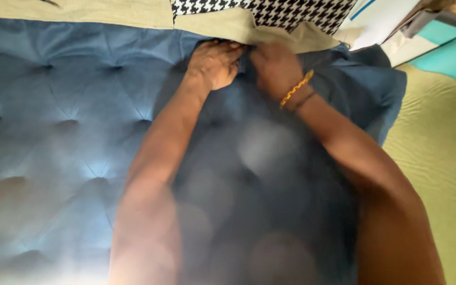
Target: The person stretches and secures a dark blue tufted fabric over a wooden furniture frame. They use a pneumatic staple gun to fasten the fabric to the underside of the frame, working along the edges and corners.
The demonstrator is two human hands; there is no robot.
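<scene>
Blue tufted cushion (pixel 54 132) fills the left side. Left hand (pixel 215 63) and right hand (pixel 276 68), fingers curled shut, both pinch the dark blue fabric (pixel 270 174) at its top edge, under the beige cloth (pixel 222 26). Green sheet (pixel 439 158) far right.

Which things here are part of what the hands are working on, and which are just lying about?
In hand:
left hand
right hand
blue fabric, gripped at its top edge
tufted blue panel underneath

Lying about:
beige cloth
houndstooth cloth
green sheet
teal object
</scene>
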